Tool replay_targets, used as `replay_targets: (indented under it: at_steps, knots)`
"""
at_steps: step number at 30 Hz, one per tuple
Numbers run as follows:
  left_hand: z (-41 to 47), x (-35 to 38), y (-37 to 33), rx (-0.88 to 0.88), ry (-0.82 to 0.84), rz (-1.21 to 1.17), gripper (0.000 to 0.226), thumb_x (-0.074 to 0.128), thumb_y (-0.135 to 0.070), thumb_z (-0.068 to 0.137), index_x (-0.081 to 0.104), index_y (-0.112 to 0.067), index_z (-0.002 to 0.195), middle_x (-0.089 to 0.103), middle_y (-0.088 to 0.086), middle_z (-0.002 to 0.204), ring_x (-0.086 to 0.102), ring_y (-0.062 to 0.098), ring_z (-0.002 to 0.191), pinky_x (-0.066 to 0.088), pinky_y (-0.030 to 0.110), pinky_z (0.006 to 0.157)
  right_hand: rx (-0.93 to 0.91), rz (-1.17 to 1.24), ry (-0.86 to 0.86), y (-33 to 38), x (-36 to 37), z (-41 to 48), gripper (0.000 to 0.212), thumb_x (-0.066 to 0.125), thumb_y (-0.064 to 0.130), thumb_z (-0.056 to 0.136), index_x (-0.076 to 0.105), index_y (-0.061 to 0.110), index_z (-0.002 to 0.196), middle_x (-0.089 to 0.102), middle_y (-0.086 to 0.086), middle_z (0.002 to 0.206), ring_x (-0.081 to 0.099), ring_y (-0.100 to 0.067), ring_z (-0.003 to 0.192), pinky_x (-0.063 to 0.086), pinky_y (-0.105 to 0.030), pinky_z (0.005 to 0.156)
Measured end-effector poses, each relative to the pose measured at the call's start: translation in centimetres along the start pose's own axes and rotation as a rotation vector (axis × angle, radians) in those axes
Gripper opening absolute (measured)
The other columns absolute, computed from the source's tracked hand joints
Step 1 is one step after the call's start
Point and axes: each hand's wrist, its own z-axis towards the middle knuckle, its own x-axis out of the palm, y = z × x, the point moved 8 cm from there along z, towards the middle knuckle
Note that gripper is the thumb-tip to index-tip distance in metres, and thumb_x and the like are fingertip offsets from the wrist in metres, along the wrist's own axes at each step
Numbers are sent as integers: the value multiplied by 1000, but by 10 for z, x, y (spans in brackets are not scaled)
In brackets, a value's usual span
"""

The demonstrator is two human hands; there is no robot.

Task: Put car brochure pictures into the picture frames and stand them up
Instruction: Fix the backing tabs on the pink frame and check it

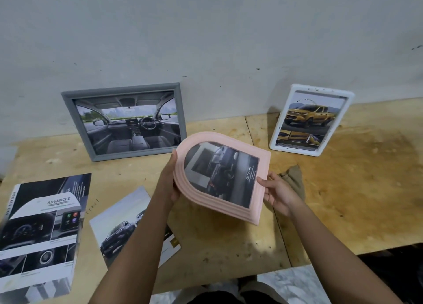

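Note:
A pink arched picture frame (pixel 256 203) with a dark car picture in it is held above the wooden table, turned sideways with its arch to the left. My left hand (pixel 170 182) grips the arched edge. My right hand (pixel 275 192) pinches the straight bottom edge, thumb on the front. A grey frame (pixel 66 102) with a car interior picture stands against the wall at the back left. A white frame (pixel 275 141) with a yellow pickup picture stands at the back right.
Two loose brochure pages lie on the wooden table (pixel 343 189): one (pixel 43 232) at the near left and one (pixel 119 228) under my left forearm. A brown cloth (pixel 295 178) lies behind my right hand. The table's front edge runs close to my body.

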Motion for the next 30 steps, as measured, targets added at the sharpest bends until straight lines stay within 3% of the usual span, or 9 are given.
replay_targets:
  at_steps: [4,7,9,14,20,24,27,30]
  knots:
    - [-5,32,18,-22,-9,-218,74,49,-62,83,48,-10,135,53,20,131,51,39,121,39,56,102,-25,291,35,-8,9,-2,37,51,-9,82,45,10,114,73,-9,80,71,-18,65,58,-27,56]
    - [-12,40,46,-111,-175,-216,72,47,-65,83,50,-13,132,59,21,124,56,38,114,46,54,95,-25,423,96,-19,19,-6,43,50,-10,79,49,13,115,70,-7,79,70,-17,64,57,-25,52]
    - [-12,44,53,-126,-191,-184,67,40,-65,86,52,-15,129,61,19,119,59,36,109,48,52,91,-32,443,98,-23,19,-7,41,47,-14,81,51,14,111,70,-7,75,70,-17,63,57,-26,52]
    - [-3,43,48,-156,-175,-92,63,32,-66,88,56,-18,120,62,17,114,59,33,107,46,54,96,-72,271,87,-18,11,-7,50,57,-13,67,51,10,112,71,-9,88,71,-20,77,57,-35,76]
    - [-1,30,28,-122,-153,84,64,30,-61,91,56,-11,121,64,14,102,64,27,90,55,35,60,-87,302,110,3,1,-12,26,53,-9,79,54,3,103,68,-7,74,68,-16,66,58,-28,67]
    - [3,28,14,-101,-126,186,75,27,-68,89,64,-8,116,67,17,107,65,29,96,55,36,70,-68,26,162,10,0,-14,41,75,5,66,59,4,103,68,-7,80,65,-18,70,58,-24,61]
    - [3,27,8,-107,-155,230,85,32,-82,76,67,-14,113,66,18,111,62,34,104,51,49,90,-333,-347,-130,34,-21,-10,14,65,16,84,64,13,98,67,5,85,59,-17,84,49,-19,66]
    - [1,29,7,-86,-177,216,79,30,-80,78,68,-18,109,67,18,108,62,34,103,49,52,93,-638,-693,-569,57,-47,-23,18,55,15,93,62,17,108,60,5,103,54,-16,104,43,-22,81]
